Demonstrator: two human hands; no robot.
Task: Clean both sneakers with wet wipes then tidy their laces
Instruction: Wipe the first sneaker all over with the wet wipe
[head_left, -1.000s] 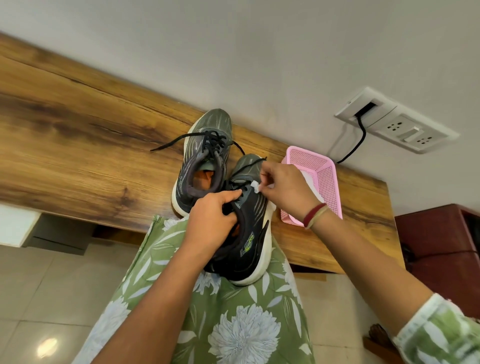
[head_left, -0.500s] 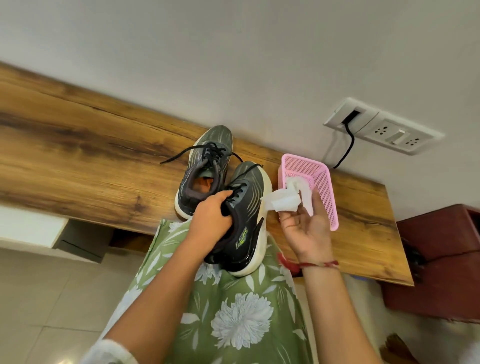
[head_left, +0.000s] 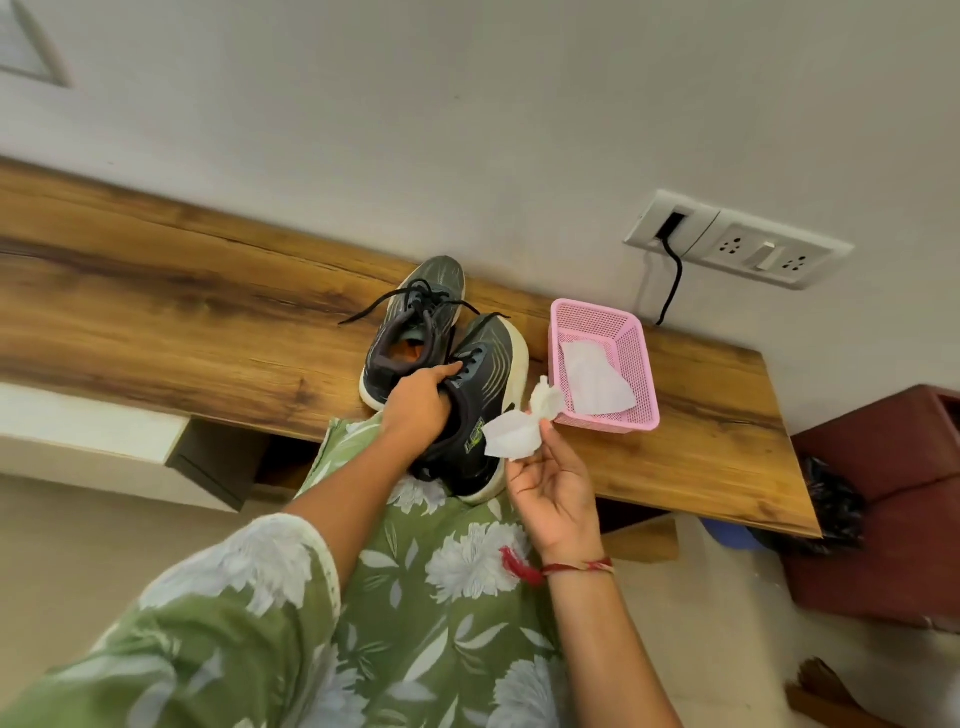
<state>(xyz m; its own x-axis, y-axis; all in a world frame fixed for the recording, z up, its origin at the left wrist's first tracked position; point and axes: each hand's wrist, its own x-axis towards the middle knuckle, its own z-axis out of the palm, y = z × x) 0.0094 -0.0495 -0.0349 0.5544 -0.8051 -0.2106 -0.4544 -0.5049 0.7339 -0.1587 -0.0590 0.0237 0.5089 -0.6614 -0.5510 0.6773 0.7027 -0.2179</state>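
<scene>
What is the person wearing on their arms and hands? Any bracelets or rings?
The left arm has a loose green sleeve printed with big white flowers, its cuff edged pale. The right wrist wears a thin red thread band with a red tassel; no right sleeve shows. No rings show on the left grip or the right grip.

This looks like a room in someone's home, not a workplace, though I cannot tell which room. A long wood-grain desk top (head_left: 182, 312) runs along a plain painted wall (head_left: 467, 130), with a white drawer unit (head_left: 88, 436) fixed beneath it. A household switch-and-socket plate (head_left: 737, 247) sits on the wall above, with a black cable (head_left: 672, 280) plugged in. Pale glossy floor tiles (head_left: 78, 519) lie below, and a maroon cabinet (head_left: 883, 519) stands at the desk's end. A small pink plastic basket (head_left: 644, 374), a pair of sneakers (head_left: 410, 332) and the person's loose floral clothing (head_left: 441, 597) all feel domestic.
</scene>
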